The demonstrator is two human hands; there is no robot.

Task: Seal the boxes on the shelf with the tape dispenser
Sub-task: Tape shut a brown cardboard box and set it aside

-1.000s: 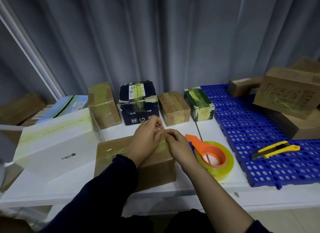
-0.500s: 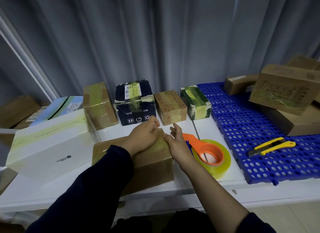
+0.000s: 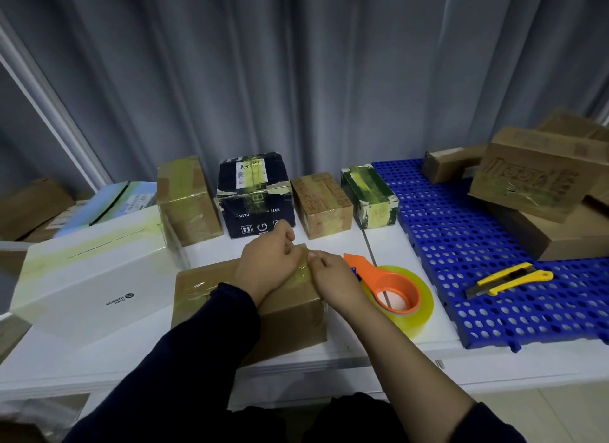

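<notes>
A brown cardboard box (image 3: 290, 324) lies on the white shelf (image 3: 346, 244) right in front of me, with clear tape along its top. My left hand (image 3: 268, 266) rests on the box's far right corner, fingers curled over the far edge. Touching it from the right, my right hand (image 3: 337, 282) pinches the tape at that same corner with bunched fingertips. The orange tape dispenser (image 3: 393, 289) with its yellowish clear roll lies flat on the shelf just right of the box, and neither hand holds it.
Behind stand a taped brown box (image 3: 186, 202), a black box (image 3: 255, 195), a small brown box (image 3: 321, 205) and a green box (image 3: 369, 197). A large white box (image 3: 89, 271) is left. On the blue perforated mat (image 3: 461, 251) lie a yellow utility knife (image 3: 509, 279) and stacked cartons (image 3: 534, 175).
Half a second ago my right hand was open beside the box; now its fingertips have closed on the tape at the corner, against my left hand. The view has shifted slightly.
</notes>
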